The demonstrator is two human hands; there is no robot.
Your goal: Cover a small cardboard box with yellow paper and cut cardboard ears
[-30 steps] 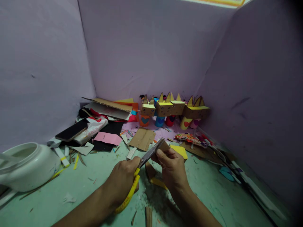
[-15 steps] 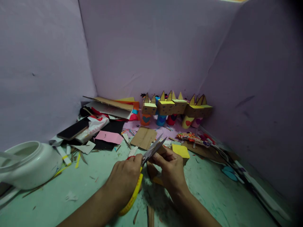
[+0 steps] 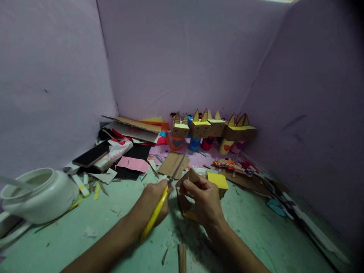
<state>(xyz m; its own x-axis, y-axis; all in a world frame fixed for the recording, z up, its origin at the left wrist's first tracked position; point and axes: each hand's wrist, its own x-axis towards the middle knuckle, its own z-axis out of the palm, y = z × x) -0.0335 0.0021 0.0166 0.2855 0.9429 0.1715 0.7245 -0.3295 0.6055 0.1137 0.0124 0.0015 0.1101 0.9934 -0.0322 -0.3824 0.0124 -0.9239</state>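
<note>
My left hand [image 3: 155, 201] is closed around yellow-handled scissors [image 3: 157, 214], whose blades point up and away over the table. Between the thumb and fingers of my right hand [image 3: 205, 197] is a small folded piece of cardboard [image 3: 188, 177], with an open box-like fold and a yellow strip below. The blades stand apart from the cardboard, to its left. Just behind my right hand sits a yellow-topped box [image 3: 218, 182]. A flat cardboard piece [image 3: 170, 163] lies beyond the scissors.
Cardboard figures with pointed ears [image 3: 200, 129] stand on coloured tubes along the back. At left are a white pot [image 3: 45, 197], a dark phone-like slab [image 3: 91, 153] and pink paper [image 3: 132, 164]. A patterned cloth [image 3: 231, 165] lies right. Scraps litter the green table [image 3: 119, 242].
The scissors have come away from the cardboard, moving left and turning more upright with my left hand. My right hand keeps its hold, and the cardboard's face is now more visible.
</note>
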